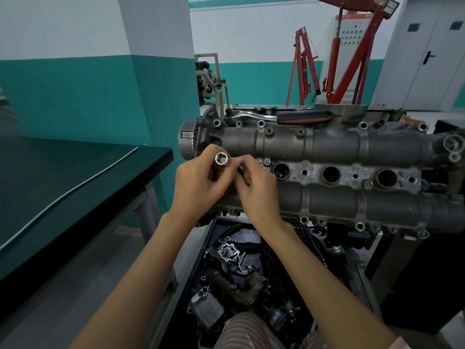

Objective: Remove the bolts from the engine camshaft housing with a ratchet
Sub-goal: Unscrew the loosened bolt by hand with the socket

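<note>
The grey camshaft housing (327, 144) lies across the middle of the view, with bolt holes and several bolts along its edges. A ratchet (281, 116) with a black and orange handle rests on the far side of the housing. My left hand (198, 185) grips a silver socket (222, 159), its open end turned toward the camera. My right hand (256, 187) pinches a small dark part (240, 169), possibly a bolt, right beside the socket. Both hands hover over the left end of the housing.
A dark green workbench (75, 187) with a thin grey rod on it stands at the left. Below the engine a black bin (241, 280) holds loose engine parts. Red engine hoists (334, 61) stand at the back wall.
</note>
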Demonstrator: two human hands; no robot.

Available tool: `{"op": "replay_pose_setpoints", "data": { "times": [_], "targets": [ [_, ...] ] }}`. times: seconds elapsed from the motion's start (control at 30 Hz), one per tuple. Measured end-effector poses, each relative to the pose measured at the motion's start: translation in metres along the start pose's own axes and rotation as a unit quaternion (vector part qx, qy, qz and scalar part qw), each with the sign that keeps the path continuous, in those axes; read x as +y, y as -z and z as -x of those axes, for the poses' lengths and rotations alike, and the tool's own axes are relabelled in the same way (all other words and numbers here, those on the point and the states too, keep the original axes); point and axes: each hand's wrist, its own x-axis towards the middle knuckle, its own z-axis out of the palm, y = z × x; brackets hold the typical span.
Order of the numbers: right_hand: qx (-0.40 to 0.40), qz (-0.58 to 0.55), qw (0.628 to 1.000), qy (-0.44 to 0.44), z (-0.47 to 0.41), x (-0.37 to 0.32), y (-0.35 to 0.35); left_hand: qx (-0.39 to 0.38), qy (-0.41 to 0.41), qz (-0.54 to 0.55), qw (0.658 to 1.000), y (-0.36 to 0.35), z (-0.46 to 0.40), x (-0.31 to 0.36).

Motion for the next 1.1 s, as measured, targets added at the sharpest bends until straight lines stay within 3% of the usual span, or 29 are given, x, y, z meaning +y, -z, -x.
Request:
{"op": "replay_pose_setpoints", "data": {
  "times": [1.1],
  "targets": [
    [-0.018, -0.007, 1.000, 0.011, 0.0002, -0.0021, 0.0010, -0.008, -0.012, 0.000, 1.000, 0.0003, 0.0007, -0.0028]
  ]
}}
